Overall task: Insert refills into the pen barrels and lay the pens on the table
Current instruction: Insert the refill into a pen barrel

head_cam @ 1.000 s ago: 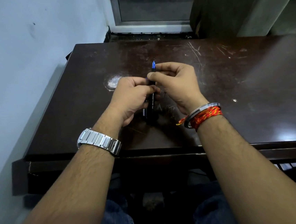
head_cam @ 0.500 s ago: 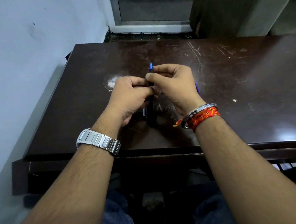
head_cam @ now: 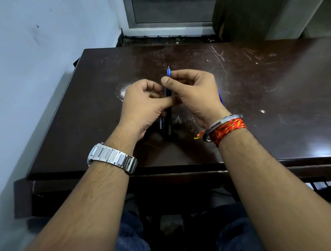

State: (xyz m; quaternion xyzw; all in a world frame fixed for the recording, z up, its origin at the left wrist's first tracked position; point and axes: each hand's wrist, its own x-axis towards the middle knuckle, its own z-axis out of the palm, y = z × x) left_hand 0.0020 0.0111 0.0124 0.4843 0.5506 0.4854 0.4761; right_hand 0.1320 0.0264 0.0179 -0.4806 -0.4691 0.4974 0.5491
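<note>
Above the desk (head_cam: 259,96) centre: left hand (head_cam: 144,105) grips the dark pen barrel (head_cam: 168,113); right hand (head_cam: 194,94) pinches the blue refill (head_cam: 168,72) protruding at its far end. Risk: skewed pushing may bend the refill.

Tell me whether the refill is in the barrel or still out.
Partly in: the refill's blue tip sticks out above the right hand, with the dark barrel below; how deep it sits is hidden.

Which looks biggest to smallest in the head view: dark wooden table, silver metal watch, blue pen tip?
1. dark wooden table
2. silver metal watch, though it is nearer the camera
3. blue pen tip
</note>
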